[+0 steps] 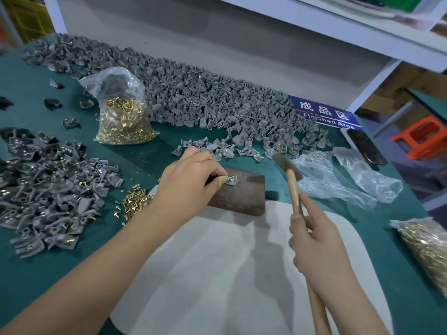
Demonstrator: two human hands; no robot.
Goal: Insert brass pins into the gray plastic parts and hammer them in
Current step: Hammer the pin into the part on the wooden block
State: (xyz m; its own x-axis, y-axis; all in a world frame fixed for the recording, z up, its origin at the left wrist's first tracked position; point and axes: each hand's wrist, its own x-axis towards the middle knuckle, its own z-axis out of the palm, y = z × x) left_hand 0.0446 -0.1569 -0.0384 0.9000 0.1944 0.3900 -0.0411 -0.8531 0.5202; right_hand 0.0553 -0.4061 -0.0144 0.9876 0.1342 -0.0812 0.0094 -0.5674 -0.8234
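Observation:
My left hand (191,175) pinches a small gray plastic part (232,180) with a brass pin in it, holding it down on a dark metal block (238,198). My right hand (316,243) grips the wooden handle of a hammer (294,187); its head (286,164) hangs raised, above and to the right of the part. Loose brass pins (135,198) lie left of the block, partly hidden by my left forearm. A long heap of gray parts (212,100) runs along the back of the table.
A clear bag of brass pins (124,117) stands at back left. A pile of gray parts with pins (48,189) lies at left. Crumpled plastic bags (343,175), a phone (366,146), a blue sign (324,112), another pin bag (428,247) and a white mat (229,262) surround the block.

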